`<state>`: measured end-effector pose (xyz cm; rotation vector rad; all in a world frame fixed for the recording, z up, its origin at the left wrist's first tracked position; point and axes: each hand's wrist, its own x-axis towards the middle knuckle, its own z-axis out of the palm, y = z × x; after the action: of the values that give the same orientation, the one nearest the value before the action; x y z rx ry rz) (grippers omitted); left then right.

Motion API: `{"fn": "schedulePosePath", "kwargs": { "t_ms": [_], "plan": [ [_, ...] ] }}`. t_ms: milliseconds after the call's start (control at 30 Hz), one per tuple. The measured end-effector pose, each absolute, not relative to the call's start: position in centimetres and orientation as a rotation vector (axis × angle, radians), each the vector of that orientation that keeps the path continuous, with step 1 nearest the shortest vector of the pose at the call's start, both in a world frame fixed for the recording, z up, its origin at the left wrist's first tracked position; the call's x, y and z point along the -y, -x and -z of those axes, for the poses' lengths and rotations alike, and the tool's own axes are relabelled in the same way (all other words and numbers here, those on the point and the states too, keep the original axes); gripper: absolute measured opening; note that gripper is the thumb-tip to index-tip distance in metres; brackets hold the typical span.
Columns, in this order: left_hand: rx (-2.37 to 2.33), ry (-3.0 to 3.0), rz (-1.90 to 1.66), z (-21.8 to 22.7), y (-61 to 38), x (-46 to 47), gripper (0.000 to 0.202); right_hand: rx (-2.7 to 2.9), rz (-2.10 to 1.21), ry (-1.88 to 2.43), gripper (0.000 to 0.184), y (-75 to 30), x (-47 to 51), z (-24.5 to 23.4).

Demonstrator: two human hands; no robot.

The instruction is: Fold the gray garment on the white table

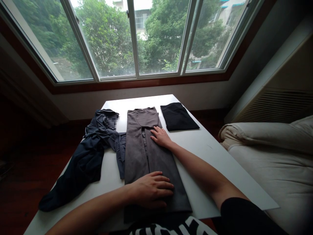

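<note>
A grey-brown garment (137, 153), folded into a long strip, lies down the middle of the white table (207, 147). Its two sides meet along a narrow dark slit, and its far end is near the table's back edge. My left hand (153, 189) rests palm down across the near part of the garment, fingers stretched out. Farther up, my right hand (160, 136) lies flat on the garment's right side with its fingers extended. Neither hand grips the cloth.
A crumpled dark blue garment (90, 153) spreads over the table's left side, reaching under the grey-brown one. At the back right sits a folded black cloth (178, 116). A cream sofa (274, 163) stands to the right; a window (158, 39) is beyond the table.
</note>
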<state>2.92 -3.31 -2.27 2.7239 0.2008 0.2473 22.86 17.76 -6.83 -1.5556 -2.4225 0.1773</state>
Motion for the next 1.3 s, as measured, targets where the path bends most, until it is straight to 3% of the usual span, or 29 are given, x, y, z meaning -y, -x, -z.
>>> {"fn": "schedulePosePath", "kwargs": {
  "t_ms": [1300],
  "plan": [
    [-0.227, -2.631, -0.230, 1.56, -2.82, 2.92, 0.045, 2.412, -0.195, 1.558, 0.055, -22.72, -17.22, 6.26]
  ]
}}
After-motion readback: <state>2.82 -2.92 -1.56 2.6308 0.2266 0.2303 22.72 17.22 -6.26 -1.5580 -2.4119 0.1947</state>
